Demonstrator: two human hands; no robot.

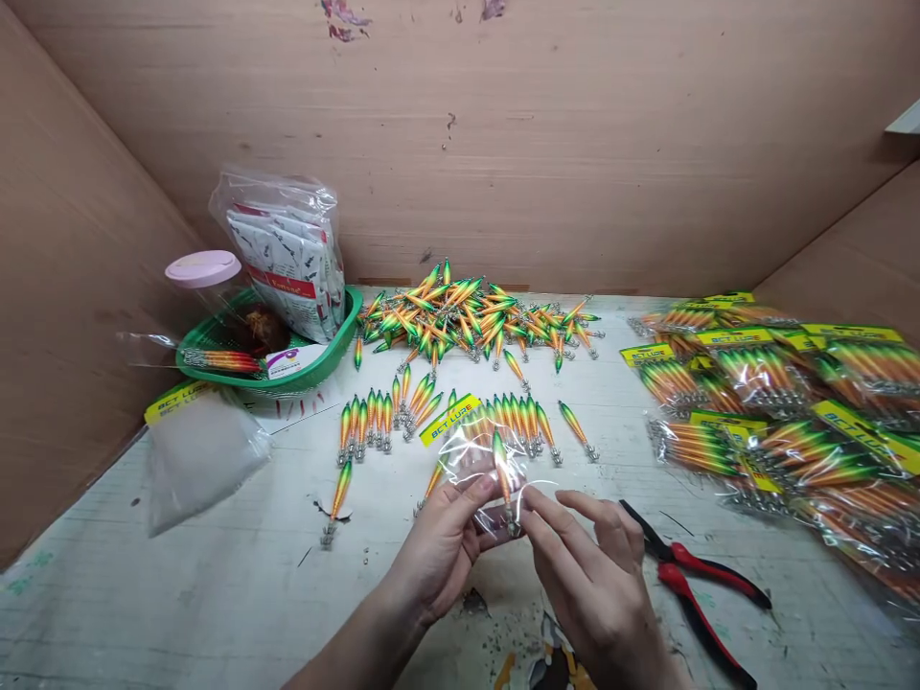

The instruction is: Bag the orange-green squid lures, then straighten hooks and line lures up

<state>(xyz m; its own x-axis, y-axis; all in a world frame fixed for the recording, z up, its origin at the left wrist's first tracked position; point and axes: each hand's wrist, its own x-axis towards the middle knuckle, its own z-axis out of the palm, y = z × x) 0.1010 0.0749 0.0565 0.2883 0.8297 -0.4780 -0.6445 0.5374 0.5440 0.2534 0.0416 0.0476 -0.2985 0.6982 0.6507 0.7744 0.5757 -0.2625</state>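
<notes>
My left hand [446, 537] is closed on a clear plastic bag [467, 460] with a yellow "BCT LURE" header [451, 419], its thumb on top. A green-and-orange fishing lure [501, 470] lies at the bag, green tip pointing away from me and hooks toward me. The fingertips of my right hand [589, 556] pinch at the lure's hook end, beside the bag's near edge. Whether the lure is inside the bag or on top of it, I cannot tell. Beyond the bag stand rows of similar lures [370, 422], partly hidden by it.
A heap of lures [467, 311] lies at the back. Filled lure packs [776, 402] are piled at right. Red-and-black pliers [690, 565] lie by my right hand. At left are a green basket [316, 369] and a stack of unfilled bags [201, 455]. Board walls [575, 144] enclose the table.
</notes>
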